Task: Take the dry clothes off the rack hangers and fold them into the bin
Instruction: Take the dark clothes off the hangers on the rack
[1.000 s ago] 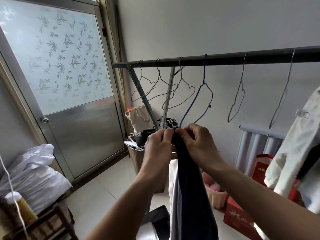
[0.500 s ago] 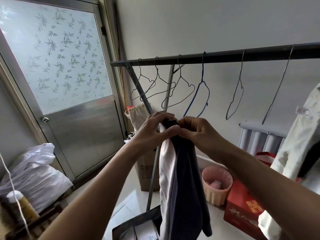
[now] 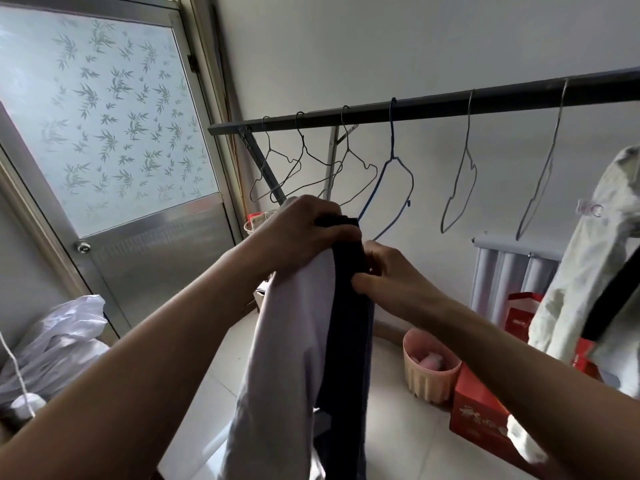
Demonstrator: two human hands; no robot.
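Gripping high in the head view, the left hand (image 3: 304,233) has its fingers curled over the top edge of a long dark navy garment (image 3: 349,323), and a pale white cloth (image 3: 287,341) hangs from under that same hand alongside it. The right hand (image 3: 391,271) sits just below and beside it, thumb and fingers pinching the navy fabric's edge. Both garments dangle straight down between the forearms, clear of the dark metal rack bar (image 3: 433,105) behind.

Up on that bar hang bare thin wire hangers, a blue wire hanger (image 3: 393,161) among them, so a good share of the unloading looks done. One crumpled cream garment (image 3: 585,271) hangs at the right edge of the rack, a clear plastic clip (image 3: 588,209) on it.

By my read, this is the folding step: the clothes are off the hangers and being lined up at the top edge. Next up, the hands need to square the edges and double the fabric over, then lower it into the bin. Which container is the bin? I cannot tell; a ribbed pink plastic basket (image 3: 429,375) stands on the floor near a red cardboard box (image 3: 481,410).
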